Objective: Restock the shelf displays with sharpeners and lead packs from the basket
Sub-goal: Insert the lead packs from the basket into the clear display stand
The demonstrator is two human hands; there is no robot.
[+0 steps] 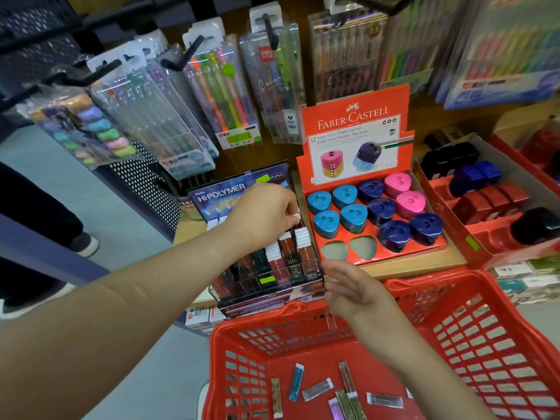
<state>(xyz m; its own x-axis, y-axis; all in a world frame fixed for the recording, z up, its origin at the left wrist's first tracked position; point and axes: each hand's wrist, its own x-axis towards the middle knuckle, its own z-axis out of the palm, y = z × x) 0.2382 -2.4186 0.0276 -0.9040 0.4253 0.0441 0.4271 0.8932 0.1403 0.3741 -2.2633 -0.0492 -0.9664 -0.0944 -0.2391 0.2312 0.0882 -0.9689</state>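
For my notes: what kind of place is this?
Likely a stationery shop: pen packs hang on hooks, a Faber-Castell sharpener display sits on the shelf, a red basket holds lead packs.

You've got bright, even light here, shadows soft. Glare streaks the clear plastic hanging pen packs (224, 86); your right hand (351, 295) looks blurred, and the top corners smear and bow.

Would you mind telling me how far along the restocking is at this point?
Largely done: the sharpener tray holds ten sharpeners, two front slots empty, and the lead display has filled rows. In hand: the left hand pinches a white-capped pack there; the right hand hovers open nearby. Left: several lead packs lie in the red basket, where no sharpeners show.
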